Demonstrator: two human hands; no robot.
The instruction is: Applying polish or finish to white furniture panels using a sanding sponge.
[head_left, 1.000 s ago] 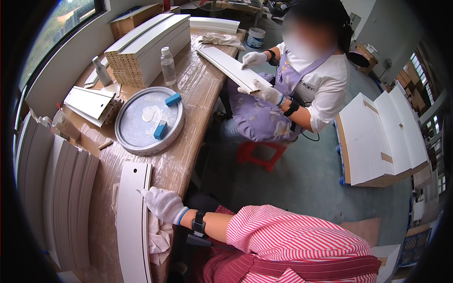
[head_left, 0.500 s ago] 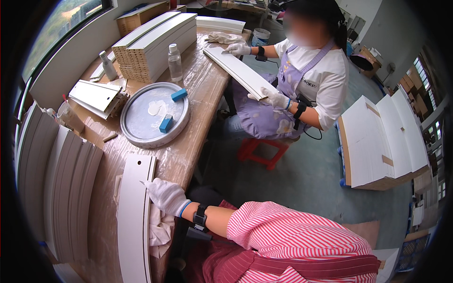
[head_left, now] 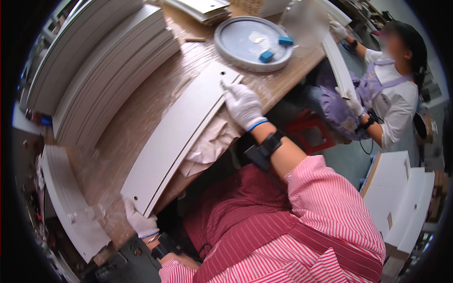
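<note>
A long white board (head_left: 177, 134) with a hole near each end lies slantwise on the table, its grooved edge toward me. At its near left end, my left hand (head_left: 140, 220), in a white glove, grips the corner beside the hole. My right hand (head_left: 244, 106), gloved too, rests at the far end on the grooved edge. Its fingers are closed around a small thin blade, of which only a blurred tip shows. A crumpled pale cloth (head_left: 214, 144) lies along the board's near side, partly under it.
Beyond the board stands a round grey tray (head_left: 226, 51) with white paste and blue blocks (head_left: 266, 57). Stacked white boards (head_left: 118, 70) rise at left; another board (head_left: 71, 203) lies at lower left. A co-worker (head_left: 391, 94) at right holds a white board (head_left: 339, 63) beside a red stool (head_left: 306, 134).
My view has swung left and down, so the board now appears slanted with both ends showing. My left hand has come into view at its near end. The right hand stays by the far end.
</note>
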